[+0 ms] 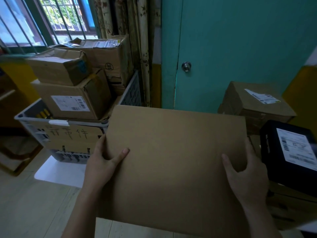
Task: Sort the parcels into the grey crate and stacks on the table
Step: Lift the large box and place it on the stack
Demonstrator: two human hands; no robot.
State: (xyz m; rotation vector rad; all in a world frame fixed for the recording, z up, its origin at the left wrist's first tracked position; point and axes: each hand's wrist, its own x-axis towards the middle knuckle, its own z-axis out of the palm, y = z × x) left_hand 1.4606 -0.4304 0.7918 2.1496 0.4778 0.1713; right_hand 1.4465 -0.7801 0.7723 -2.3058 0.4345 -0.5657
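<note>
- A flat brown parcel [171, 160] is held up in front of the person, low in the centre of the view, with its plain broad face turned upward.
- The left hand [103, 162] grips the parcel's left edge, with the thumb lying on the top face and the fingers wrapped underneath.
- The right hand [245, 170] grips the right edge in the same way, thumb on top and fingers hidden below.
- The grey crate [34, 121] stands on a white surface [58, 174] to the left, just beside the held parcel.
- A cardboard sign [68, 136] with handwritten characters hangs on the crate's front wall.
- Inside the crate, a labelled box [72, 102] rises above the rim, and a dented box [58, 66] rests on top of it.
- A large box [103, 54] stands behind these two; whether it sits in the crate cannot be told.
- To the right, a black parcel [274, 152] with a white label sits in front of a brown box stack [257, 100].
</note>
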